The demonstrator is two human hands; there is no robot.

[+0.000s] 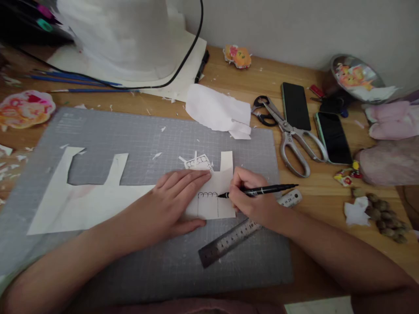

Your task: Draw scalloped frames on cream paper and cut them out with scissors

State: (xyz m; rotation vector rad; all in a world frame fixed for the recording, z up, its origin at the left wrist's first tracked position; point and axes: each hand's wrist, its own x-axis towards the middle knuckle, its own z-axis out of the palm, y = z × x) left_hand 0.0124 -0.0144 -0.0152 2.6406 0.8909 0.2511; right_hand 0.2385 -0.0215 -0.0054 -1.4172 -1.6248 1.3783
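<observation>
My right hand [250, 194] grips a black marker pen [266, 190], its tip touching the white paper [225, 185] at the right end of a drawn row of small scallops. Straight lines run down from both ends of that row. My left hand [178, 200] lies flat on the paper, fingers stretched out just left of the drawing. Past its fingertips is a small cut piece [199, 162] with a similar scalloped drawing. The paper reaches left under my hand, with notches cut from its far edge. A steel ruler [225, 244] lies slantwise, partly beneath my right hand.
Everything rests on a grey cutting mat [131, 266]. Scissors [290, 131], two phones [295, 106] and a metal bowl [337, 69] stand to the right. Crumpled white paper [216, 107] lies at the mat's far edge. A black cable [196, 37] curves past a large white object [121, 39]; paintbrushes [78, 80] lie left.
</observation>
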